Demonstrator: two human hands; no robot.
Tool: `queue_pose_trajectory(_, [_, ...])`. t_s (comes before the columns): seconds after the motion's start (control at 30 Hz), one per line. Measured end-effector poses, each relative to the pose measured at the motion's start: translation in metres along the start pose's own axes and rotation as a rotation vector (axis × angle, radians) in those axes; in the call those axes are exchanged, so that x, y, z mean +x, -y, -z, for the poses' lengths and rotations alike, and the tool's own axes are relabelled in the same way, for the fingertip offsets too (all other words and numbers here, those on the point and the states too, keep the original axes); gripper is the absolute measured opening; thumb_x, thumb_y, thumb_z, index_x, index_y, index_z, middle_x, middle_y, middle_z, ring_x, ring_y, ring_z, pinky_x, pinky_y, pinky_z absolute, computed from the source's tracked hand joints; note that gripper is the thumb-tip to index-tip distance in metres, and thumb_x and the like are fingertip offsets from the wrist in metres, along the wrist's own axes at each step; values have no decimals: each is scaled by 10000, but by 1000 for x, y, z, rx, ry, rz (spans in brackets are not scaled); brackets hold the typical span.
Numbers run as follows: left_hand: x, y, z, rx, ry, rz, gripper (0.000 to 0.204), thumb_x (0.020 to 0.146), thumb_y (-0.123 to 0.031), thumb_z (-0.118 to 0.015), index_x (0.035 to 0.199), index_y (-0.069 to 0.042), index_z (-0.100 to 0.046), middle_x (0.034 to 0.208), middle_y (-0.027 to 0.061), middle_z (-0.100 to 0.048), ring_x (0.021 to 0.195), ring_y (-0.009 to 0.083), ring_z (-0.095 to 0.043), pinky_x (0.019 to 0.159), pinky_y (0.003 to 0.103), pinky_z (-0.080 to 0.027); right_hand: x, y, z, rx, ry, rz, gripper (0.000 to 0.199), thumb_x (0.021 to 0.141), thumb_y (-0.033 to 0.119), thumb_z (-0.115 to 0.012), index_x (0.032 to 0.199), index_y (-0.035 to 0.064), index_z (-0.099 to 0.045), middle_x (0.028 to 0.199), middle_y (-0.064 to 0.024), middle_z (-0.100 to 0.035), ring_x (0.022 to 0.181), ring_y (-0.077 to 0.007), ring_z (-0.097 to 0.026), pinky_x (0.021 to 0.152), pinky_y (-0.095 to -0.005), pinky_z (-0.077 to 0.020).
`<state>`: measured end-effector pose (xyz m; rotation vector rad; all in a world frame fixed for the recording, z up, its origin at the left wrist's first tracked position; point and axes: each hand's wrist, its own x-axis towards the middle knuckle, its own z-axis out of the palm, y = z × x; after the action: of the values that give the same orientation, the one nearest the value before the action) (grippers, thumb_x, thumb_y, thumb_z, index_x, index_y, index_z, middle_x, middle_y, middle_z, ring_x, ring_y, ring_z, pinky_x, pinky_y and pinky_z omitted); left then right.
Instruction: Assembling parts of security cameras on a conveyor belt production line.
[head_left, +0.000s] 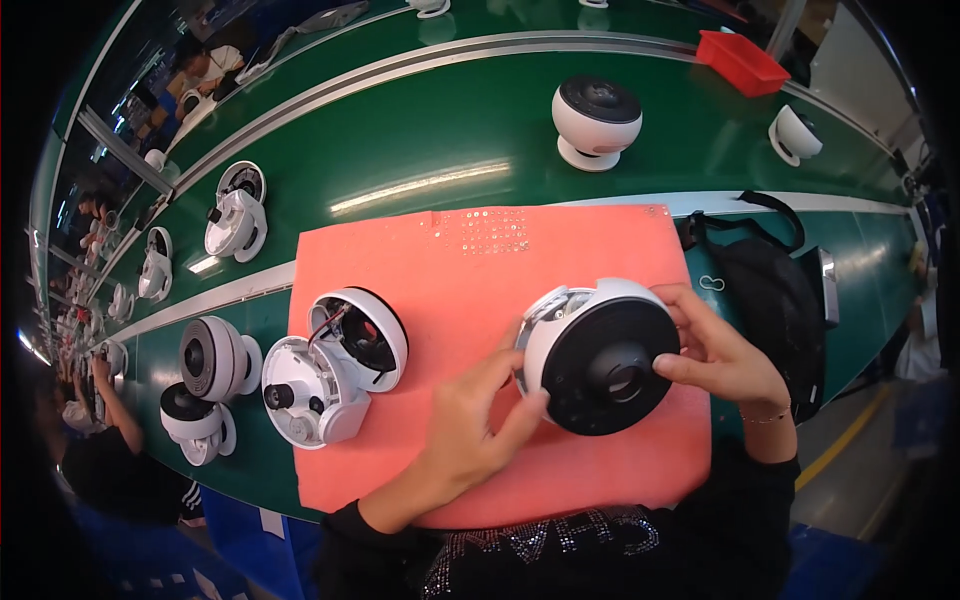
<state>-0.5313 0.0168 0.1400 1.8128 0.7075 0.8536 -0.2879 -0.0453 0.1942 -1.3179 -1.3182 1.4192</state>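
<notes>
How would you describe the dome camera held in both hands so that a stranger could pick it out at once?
Find the salmon-pink foam mat on the green bench. On its right half, the left hand and right hand grip a white dome camera. Unlike the opened one lying untouched to its left, its black lens face is fitted.

Both forearms were raised from the lower edge, clad in dark sleeves. The left hand was held palm-down, its fingers bent and pressed forward, thumb extended. The right hand was curled inward from the opposite side, fingertips closed in a grip, with a thin bracelet worn at the wrist.
</notes>
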Motion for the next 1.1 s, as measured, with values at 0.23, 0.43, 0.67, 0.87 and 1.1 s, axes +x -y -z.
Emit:
queue_pose_trajectory(0.23, [20, -22, 11, 373, 55, 17, 483, 658, -378, -735, 879, 33, -612, 718, 161, -640, 590, 242, -643, 543, 303, -511, 20, 1, 4, -56, 57, 30, 420, 780, 79, -636, 1120, 2, -401, 990, -81, -550, 848, -91, -560, 659, -196, -477])
queue_pose_trajectory(0.43, [32, -20, 16, 562, 46, 104, 465, 696, -453, -668, 622, 0, -596, 490, 105, -559, 437, 243, -574, 429, 324, -456, 42, -9, 8, -336, -104, -55, 280, 833, 236, -593, 690, 1, -541, 553, -3, -497, 539, -28, -469, 476, -190, -345])
queue_pose_trajectory(0.67, [33, -24, 11, 762, 62, 49, 470, 697, -442, -656, 545, -9, -555, 409, 105, -460, 363, 255, -487, 391, 317, -382, 48, -6, 16, -654, -60, 100, 376, 849, 280, -550, 629, -22, -516, 516, -61, -463, 477, -96, -411, 456, -257, -320])
queue_pose_trajectory(0.87, [30, -22, 11, 786, 50, 22, 471, 696, -444, -652, 536, -14, -545, 400, 103, -449, 360, 261, -480, 388, 328, -374, 45, -9, 15, -667, -67, 156, 357, 844, 262, -544, 626, -19, -511, 517, -82, -468, 460, -135, -424, 453, -272, -323])
queue_pose_trajectory(1.1, [31, -14, 13, 798, 26, 22, 513, 685, -528, -625, 540, -40, -559, 402, 94, -484, 347, 253, -499, 333, 346, -367, 51, -8, 13, -735, -81, 178, 335, 834, 242, -546, 630, -20, -502, 514, -90, -464, 453, -150, -426, 448, -276, -323])
